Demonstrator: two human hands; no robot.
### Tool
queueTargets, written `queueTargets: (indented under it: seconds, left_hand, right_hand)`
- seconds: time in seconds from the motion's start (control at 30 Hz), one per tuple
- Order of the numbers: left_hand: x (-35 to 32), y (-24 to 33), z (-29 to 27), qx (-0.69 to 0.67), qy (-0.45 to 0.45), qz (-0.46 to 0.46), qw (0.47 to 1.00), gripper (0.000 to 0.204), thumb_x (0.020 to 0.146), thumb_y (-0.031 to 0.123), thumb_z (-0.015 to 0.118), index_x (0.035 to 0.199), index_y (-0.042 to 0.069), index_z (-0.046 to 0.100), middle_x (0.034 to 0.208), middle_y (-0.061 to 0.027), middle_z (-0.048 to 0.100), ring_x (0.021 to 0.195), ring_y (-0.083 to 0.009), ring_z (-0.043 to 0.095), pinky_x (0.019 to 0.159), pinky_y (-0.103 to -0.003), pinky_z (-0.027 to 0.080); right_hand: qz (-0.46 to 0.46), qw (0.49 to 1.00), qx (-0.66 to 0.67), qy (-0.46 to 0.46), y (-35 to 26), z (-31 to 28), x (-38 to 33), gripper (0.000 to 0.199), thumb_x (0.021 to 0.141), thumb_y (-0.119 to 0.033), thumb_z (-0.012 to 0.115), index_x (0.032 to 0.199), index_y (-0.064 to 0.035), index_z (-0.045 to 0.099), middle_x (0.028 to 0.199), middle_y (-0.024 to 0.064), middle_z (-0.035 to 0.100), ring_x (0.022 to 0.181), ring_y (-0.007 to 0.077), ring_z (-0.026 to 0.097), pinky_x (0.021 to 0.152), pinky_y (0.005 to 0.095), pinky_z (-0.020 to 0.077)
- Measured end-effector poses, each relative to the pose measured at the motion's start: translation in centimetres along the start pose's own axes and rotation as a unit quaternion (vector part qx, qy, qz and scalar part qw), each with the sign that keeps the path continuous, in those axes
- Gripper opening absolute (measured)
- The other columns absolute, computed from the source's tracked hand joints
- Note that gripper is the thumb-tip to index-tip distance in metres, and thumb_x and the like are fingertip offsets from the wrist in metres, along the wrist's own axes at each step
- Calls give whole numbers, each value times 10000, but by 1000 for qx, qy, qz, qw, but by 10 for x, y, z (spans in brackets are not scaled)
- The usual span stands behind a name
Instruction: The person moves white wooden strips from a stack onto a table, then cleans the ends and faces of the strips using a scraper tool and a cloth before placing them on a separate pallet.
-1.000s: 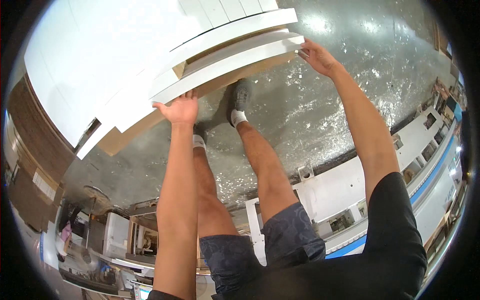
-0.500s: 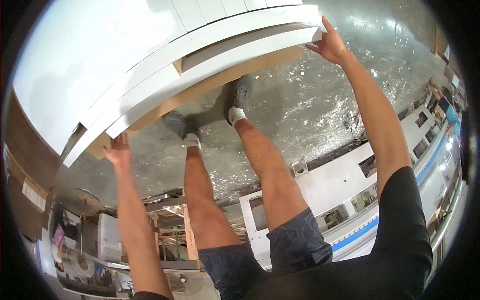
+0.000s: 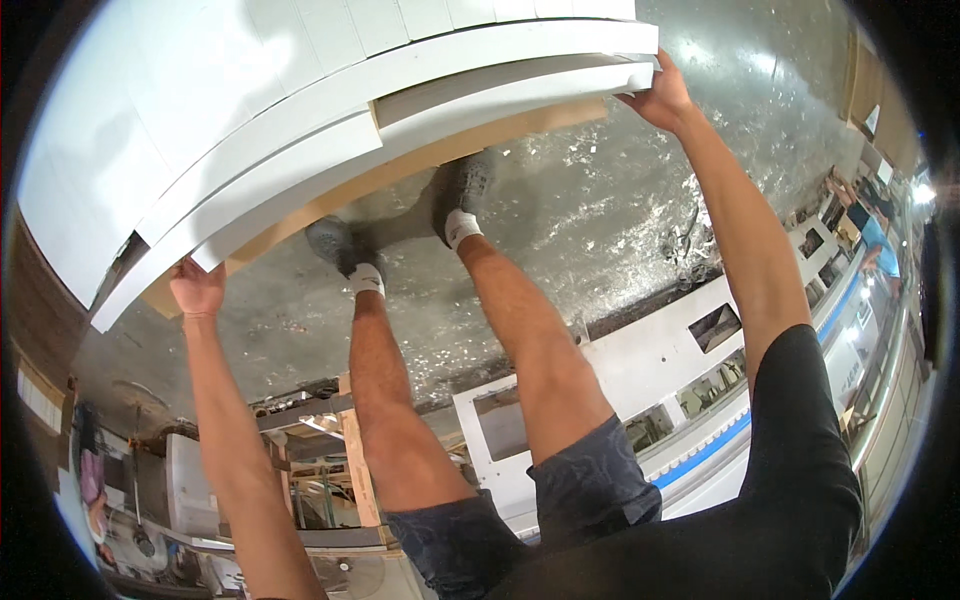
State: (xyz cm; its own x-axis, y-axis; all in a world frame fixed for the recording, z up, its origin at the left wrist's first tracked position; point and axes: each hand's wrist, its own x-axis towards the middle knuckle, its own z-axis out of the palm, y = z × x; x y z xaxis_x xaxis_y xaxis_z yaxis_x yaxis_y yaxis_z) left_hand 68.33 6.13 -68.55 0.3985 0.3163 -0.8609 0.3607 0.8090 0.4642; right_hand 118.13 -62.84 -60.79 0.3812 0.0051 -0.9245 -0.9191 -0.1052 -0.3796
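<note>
A long white board with a narrow slot along its upper side stretches across in front of me, curved by the lens. At its right end my right hand is closed, thumb up along the end and fingers tucked beneath. My left hand grips the board's left end, its fingertips partly hidden behind the edge. Just beyond lies a second white strip, against a large white grooved panel. A brown board or cardboard sheet shows under the white board.
My shoes stand on a scuffed grey floor close to the brown sheet. Behind my legs is a long white machine frame with cut-outs and a blue strip. Wood pieces lie lower left. Another person is at far right.
My left hand has moved left and a little up, and its fingers have closed at the board's end. The right hand stays at the right end. The whole view has shifted slightly.
</note>
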Motion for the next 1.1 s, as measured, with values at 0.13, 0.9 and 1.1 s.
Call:
queueTargets:
  seconds: [0.13,0.9,1.1]
  left_hand:
    - [-10,5,12,-110,17,-44,993,423,1088,320,480,1386,76,656,1455,-68,656,1343,-269,582,1184,-482,421]
    - [-32,-62,153,-394,88,49,914,802,1010,629,441,1603,89,458,1643,-177,454,1505,-402,435,1231,-601,382]
    - [-14,-93,160,-402,56,67,911,737,1007,549,489,1573,77,511,1620,-183,493,1493,-403,459,1230,-611,386]
  right_hand:
    - [-4,999,9,39,3,0,5,733,1103,-605,372,1642,-109,401,1603,77,505,1463,275,466,1286,499,320]
    - [-98,953,278,63,73,1,19,1043,977,-894,76,1658,-175,405,1660,153,447,1493,416,440,1214,612,403]
    - [-126,923,354,84,90,43,18,1145,909,-960,21,1650,-182,417,1650,143,468,1486,400,463,1228,618,386]
